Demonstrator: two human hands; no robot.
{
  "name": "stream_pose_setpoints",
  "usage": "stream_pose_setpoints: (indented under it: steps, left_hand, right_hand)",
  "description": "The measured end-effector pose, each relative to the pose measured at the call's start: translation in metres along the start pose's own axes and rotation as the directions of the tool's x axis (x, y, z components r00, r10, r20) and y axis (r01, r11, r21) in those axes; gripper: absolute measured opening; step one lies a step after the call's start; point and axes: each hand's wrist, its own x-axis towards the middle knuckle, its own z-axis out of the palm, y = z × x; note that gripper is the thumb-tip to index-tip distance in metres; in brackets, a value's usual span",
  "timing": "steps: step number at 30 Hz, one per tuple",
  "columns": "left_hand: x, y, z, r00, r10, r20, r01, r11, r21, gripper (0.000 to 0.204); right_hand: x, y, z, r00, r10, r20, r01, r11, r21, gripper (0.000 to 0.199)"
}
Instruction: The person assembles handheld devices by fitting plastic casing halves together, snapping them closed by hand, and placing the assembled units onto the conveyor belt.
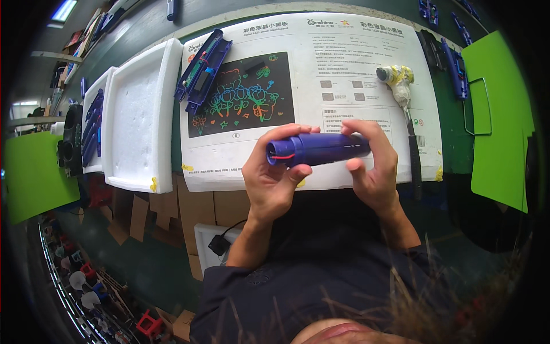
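Observation:
Above the near edge of the white printed sheet point(309, 178), my left hand point(272, 178) grips a blue plastic tube housing point(326, 147), thumb below and fingers behind. A red wire shows inside its open left end. My right hand point(375, 166) curves around the dark right end, its thumb and index finger apart with the tube between them; any contact there is hard to make out. Opened blue housing parts point(201, 71) with a green board inside lie on the sheet's upper left. Right of my hands rests a hammer point(409, 123), its head wrapped in pale and yellow material.
White foam trays point(143, 114) stand at the left, the outer one holding several blue parts point(93, 129). Further blue housings point(458, 69) lie at the right, beside a green panel point(498, 120). Another green panel point(40, 178) is at far left. Cardboard point(200, 200) sits below the table edge.

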Motion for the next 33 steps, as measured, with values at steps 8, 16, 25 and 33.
stream_pose_setpoints:
  steps: [8,16,25,33]
  left_hand:
    - [-0.018,-0.013,0.024,0.941,0.339,0.004,-0.326,0.902,0.282,0.054]
    - [-0.015,-0.015,0.008,0.949,0.064,-0.31,-0.11,0.985,-0.133,0.053]
    - [-0.019,-0.025,-0.003,0.998,-0.002,-0.063,0.018,0.964,0.266,0.063]
    - [-0.001,0.003,0.006,0.991,0.128,-0.033,-0.124,0.988,0.088,0.046]
  right_hand:
    - [0.016,0.009,0.01,0.997,-0.021,-0.081,0.015,0.997,-0.073,0.038]
    - [0.009,0.02,0.003,0.957,-0.064,-0.282,0.015,0.985,-0.172,0.065]
    - [0.001,0.002,0.008,0.908,0.35,0.23,-0.419,0.753,0.507,0.039]
    - [0.01,0.008,0.006,0.996,-0.054,0.072,0.06,0.995,-0.085,0.047]
